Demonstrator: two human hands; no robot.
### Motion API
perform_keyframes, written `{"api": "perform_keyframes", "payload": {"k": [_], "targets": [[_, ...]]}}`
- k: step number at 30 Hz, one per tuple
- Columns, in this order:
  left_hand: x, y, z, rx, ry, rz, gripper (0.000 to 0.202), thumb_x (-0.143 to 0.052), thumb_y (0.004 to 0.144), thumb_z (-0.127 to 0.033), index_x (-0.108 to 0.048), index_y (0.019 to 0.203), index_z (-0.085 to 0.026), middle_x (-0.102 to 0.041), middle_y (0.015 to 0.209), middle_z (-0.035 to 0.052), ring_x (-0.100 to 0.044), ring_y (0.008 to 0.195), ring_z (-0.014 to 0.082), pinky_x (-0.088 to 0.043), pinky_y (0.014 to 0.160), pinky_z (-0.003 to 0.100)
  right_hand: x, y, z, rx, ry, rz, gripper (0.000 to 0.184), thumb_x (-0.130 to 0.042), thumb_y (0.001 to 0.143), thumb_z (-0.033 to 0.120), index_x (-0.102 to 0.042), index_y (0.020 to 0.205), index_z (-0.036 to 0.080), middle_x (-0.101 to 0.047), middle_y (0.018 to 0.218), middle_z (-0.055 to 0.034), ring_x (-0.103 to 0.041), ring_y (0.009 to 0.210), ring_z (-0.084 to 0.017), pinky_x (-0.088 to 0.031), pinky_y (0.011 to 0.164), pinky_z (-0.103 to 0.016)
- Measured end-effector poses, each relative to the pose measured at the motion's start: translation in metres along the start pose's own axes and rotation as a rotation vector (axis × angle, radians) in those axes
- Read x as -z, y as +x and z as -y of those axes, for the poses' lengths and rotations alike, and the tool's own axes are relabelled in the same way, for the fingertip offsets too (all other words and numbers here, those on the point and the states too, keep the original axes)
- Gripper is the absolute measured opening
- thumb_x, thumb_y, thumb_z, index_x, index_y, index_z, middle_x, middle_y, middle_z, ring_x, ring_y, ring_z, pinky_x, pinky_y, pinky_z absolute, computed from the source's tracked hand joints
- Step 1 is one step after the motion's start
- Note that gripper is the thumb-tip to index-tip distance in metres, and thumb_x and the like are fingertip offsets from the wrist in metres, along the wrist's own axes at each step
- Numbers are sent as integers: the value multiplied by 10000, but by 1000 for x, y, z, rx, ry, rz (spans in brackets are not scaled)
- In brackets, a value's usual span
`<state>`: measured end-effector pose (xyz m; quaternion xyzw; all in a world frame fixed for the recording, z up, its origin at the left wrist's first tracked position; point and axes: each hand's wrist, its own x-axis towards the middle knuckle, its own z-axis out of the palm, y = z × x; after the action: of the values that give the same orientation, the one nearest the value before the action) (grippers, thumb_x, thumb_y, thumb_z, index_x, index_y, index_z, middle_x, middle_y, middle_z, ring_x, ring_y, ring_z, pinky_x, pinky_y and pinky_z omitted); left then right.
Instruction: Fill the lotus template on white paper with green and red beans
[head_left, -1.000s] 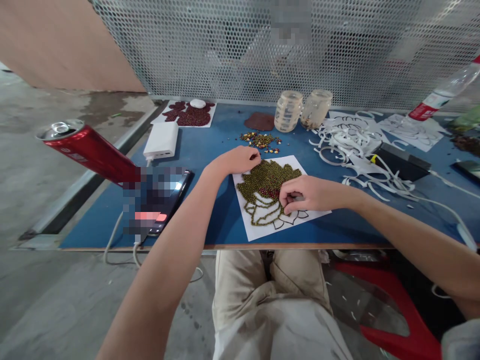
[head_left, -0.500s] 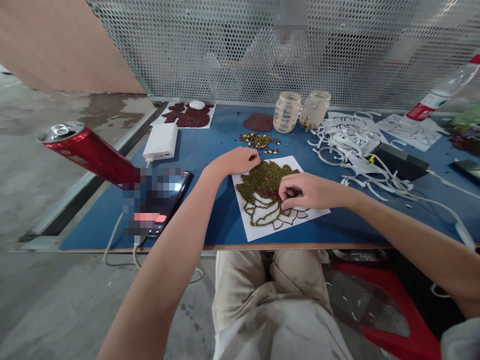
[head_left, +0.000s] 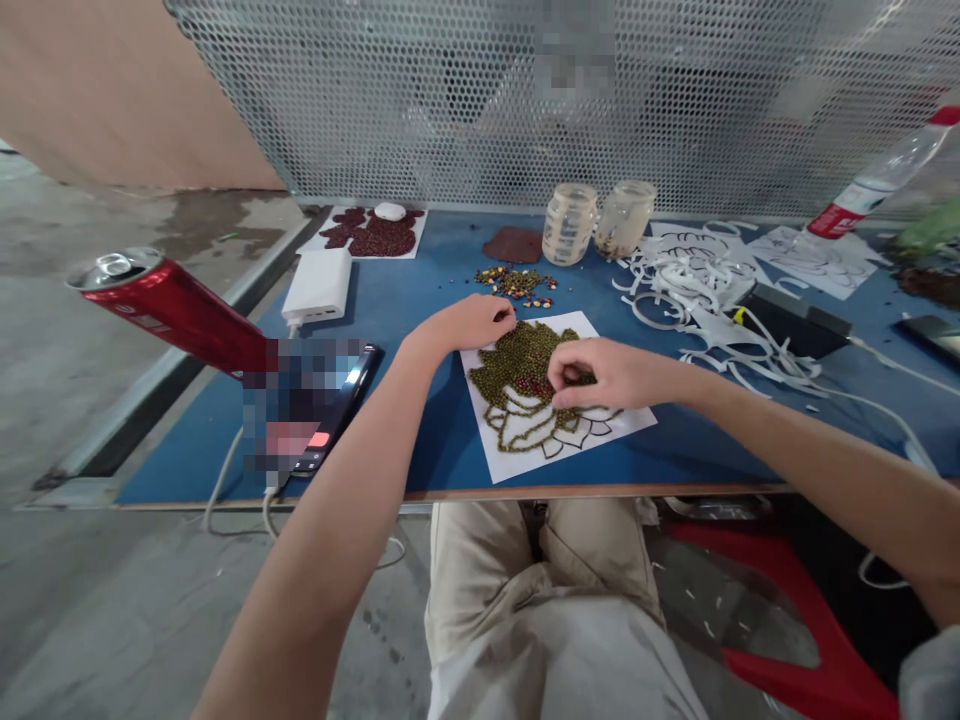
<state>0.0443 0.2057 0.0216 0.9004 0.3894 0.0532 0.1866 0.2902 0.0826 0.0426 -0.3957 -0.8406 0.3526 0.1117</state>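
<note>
A white sheet (head_left: 491, 455) with a black petal-like line drawing lies near the table's front edge. Small green beans (head_left: 502, 370), like mung beans, cover its upper part and trace several outlines below. A patch of dark red beans (head_left: 531, 384) sits near the middle. My left hand (head_left: 478, 320) rests at the sheet's upper left corner, fingers curled closed; whatever they hold is hidden. Over the right half of the drawing, my right hand (head_left: 600, 372) is closed in a pinch, its fingertips by the red beans. Anything between those fingertips is too small to make out.
Loose mixed beans (head_left: 517, 283) lie behind the sheet, near two plastic jars (head_left: 570, 225). On the left are a red can (head_left: 176, 310), a phone (head_left: 337, 410) and a white power bank (head_left: 319, 285). Paper scraps (head_left: 690, 285) and a black box (head_left: 795, 320) lie right.
My right hand has shifted slightly up and left over the drawing, toward the red beans. My left hand keeps its place at the sheet's corner. The whole view has moved a little.
</note>
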Motion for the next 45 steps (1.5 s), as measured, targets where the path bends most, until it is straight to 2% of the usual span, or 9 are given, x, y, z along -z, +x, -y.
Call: {"api": "perform_keyframes", "payload": {"k": [4, 8, 12, 19, 24, 31, 37, 41, 45], "targets": [[-1, 1, 2, -28, 22, 4, 294, -467, 1015, -391, -697, 940, -226, -789, 986, 77, -681, 884, 227, -463, 805, 352, 28, 13, -19, -47, 10, -317, 337, -765, 956, 539, -693, 906, 214, -603, 784, -7, -513, 724, -174, -382, 693, -356], [0, 1, 1, -26, 38, 3, 306, -459, 1017, -374, -711, 937, -221, -778, 918, 72, -667, 817, 219, -453, 769, 354, 59, 41, -52, -77, -176, -529, 236, -723, 973, 425, -727, 928, 193, -662, 799, -43, -560, 739, -191, -428, 725, -374], [0, 1, 1, -23, 19, 0, 283, -479, 1006, -346, -725, 951, -217, -804, 966, 91, -684, 846, 228, -460, 785, 361, 75, 72, -77, -131, -402, -506, 164, -678, 972, 307, -777, 976, 176, -728, 874, -84, -624, 791, -217, -461, 774, -395], [-2, 2, 5, -40, 16, -6, 294, -478, 1017, -331, -745, 990, -211, -815, 1004, 86, -693, 887, 228, -474, 821, 359, 72, 103, -85, -173, -599, -399, 161, -697, 973, 293, -826, 1025, 211, -777, 1055, -112, -665, 972, -269, -462, 826, -406], [-1, 0, 2, -28, 14, -5, 299, -483, 1025, -322, -757, 1009, -202, -814, 994, 92, -695, 889, 227, -478, 823, 359, 70, 108, -80, -140, -672, -303, 165, -702, 961, 292, -837, 1020, 216, -761, 1038, -102, -655, 958, -262, -421, 794, -388], [0, 0, 2, -44, 15, -7, 320, -490, 1012, -341, -776, 1027, -199, -830, 1063, 106, -694, 913, 242, -482, 827, 373, 76, 115, -75, -145, -623, -239, 182, -715, 929, 320, -842, 995, 207, -785, 1001, -98, -643, 870, -235, -386, 745, -383], [-1, 1, 3, -42, 18, -3, 325, -475, 1011, -324, -774, 1044, -202, -829, 1075, 97, -705, 931, 235, -487, 847, 363, 69, 120, -68, -214, -643, -174, 108, -709, 870, 255, -772, 796, 209, -738, 798, -89, -581, 742, -211, -355, 688, -373], [0, 0, 0, -31, 21, 3, 309, -470, 1021, -323, -753, 1030, -199, -822, 1071, 100, -695, 926, 235, -475, 836, 362, 66, 116, -63, -199, -643, -257, 103, -664, 877, 232, -735, 810, 200, -735, 847, -108, -592, 772, -228, -390, 721, -390], [2, -2, -3, -12, 27, 12, 280, -469, 1030, -341, -702, 939, -214, -776, 906, 77, -642, 792, 214, -438, 752, 364, 63, 86, -51, -13, -467, -442, 101, -621, 934, 256, -698, 903, 198, -726, 955, -110, -609, 859, -236, -429, 796, -395]]}}
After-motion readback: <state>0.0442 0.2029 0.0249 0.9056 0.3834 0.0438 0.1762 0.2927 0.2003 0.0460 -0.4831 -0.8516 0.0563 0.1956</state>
